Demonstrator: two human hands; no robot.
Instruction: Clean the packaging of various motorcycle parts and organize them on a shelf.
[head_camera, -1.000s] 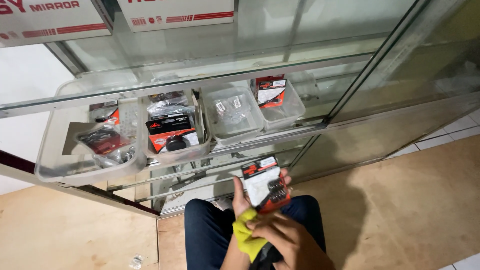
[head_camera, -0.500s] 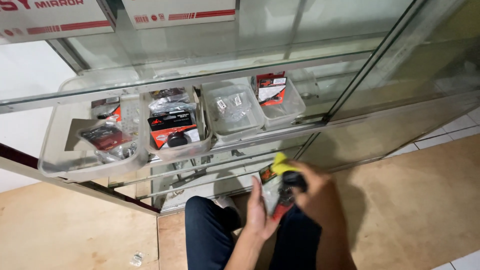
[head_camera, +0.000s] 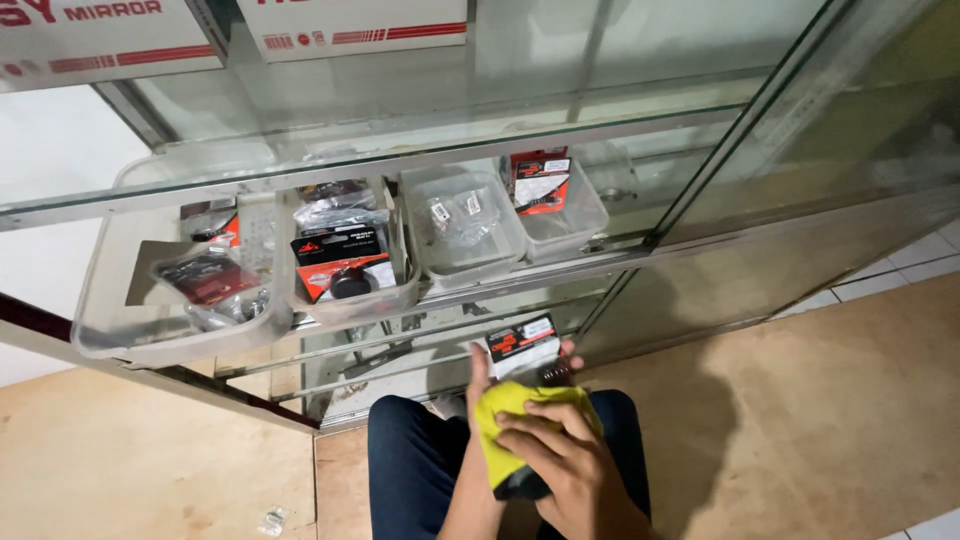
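Person sits or kneels on the floor (head_camera: 820, 400) facing a glass display cabinet (head_camera: 700, 190), dark trousers (head_camera: 410, 470) at bottom of frame.

Left hand (head_camera: 480, 375): mostly hidden behind what it holds. Fingers curled round the edges of a small carded packet (head_camera: 522, 347), black-red-white header card, thumb on the left edge, fingertips showing at the right edge. Packet is held upright just above the lap, close in front of the lower cabinet shelf.

Right hand (head_camera: 560, 460): palm down, fingers spread and pressed flat on a yellow cloth (head_camera: 500, 420). Cloth covers the lower part of the packet; the packet's dark lower end pokes out under the cloth. Cannot tell how tightly the fingers grip the cloth.

Cabinet shelf above the hands carries four clear plastic trays in a row:
- far-left tray (head_camera: 120, 320): dark bagged parts
- next tray (head_camera: 400, 290): carded packet with a round black part
- third tray (head_camera: 500, 265): clear bags
- right tray (head_camera: 590, 215): one red-black carded packet

White cartons (head_camera: 350, 25) sit on the top shelf. Small crumpled clear wrapper (head_camera: 270, 521) lies on the floor to the left of the knee.
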